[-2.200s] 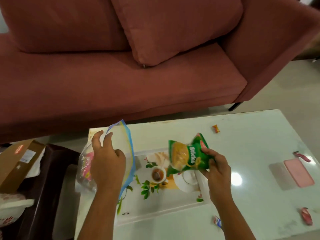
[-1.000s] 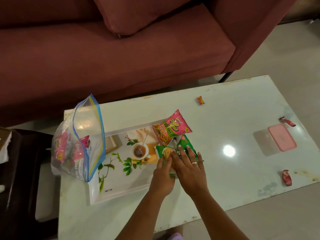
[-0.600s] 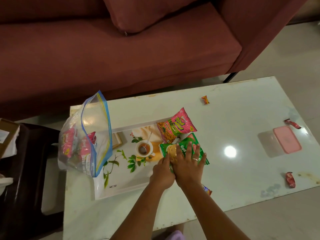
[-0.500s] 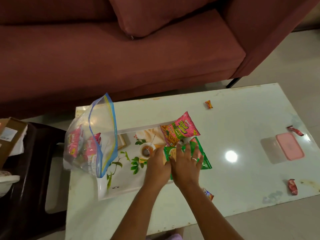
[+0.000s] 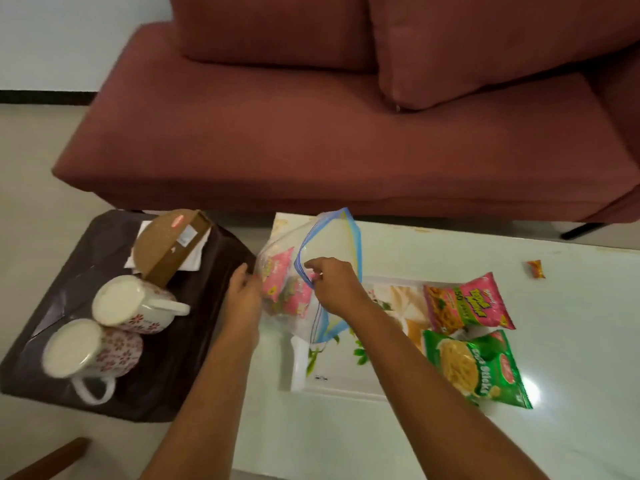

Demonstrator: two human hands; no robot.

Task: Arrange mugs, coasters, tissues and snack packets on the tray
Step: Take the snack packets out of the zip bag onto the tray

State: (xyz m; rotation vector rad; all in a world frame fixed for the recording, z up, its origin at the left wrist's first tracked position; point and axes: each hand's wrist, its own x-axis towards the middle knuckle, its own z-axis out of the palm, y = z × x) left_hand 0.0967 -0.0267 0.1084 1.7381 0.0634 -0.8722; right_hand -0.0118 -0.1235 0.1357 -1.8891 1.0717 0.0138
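Plainly, the weak point was the bag (image 5: 311, 271). It was stood on the left end of the tray (image 5: 332, 379), soft and open-mouthed, with pink packets seen through its wall. Its blue rim was pinched between the thumb and fingers of the right hand (image 5: 332, 282). The fingers of the left hand (image 5: 244, 289) were laid close together against the bag's left side; whether they gripped it could not be told.

With only one lip pinched, the film could be judged likely to slip or fold. The bag might then be tipped toward the table edge and its packets spilled down by the stool (image 5: 180, 358).

The pink packet (image 5: 464, 303) was laid on the tray's right end. The green packet (image 5: 474, 368) just below it was hung partly over the near rim onto the table (image 5: 571, 306), so it could easily be knocked off the tray.

The far mug (image 5: 135, 303) and the near mug (image 5: 86, 351) were left touching on the stool, beside a box (image 5: 169, 244) set on white paper. Room for them was taken up by the bag. A sweet (image 5: 535, 268) lay well apart, and the sofa (image 5: 311, 133) was behind.
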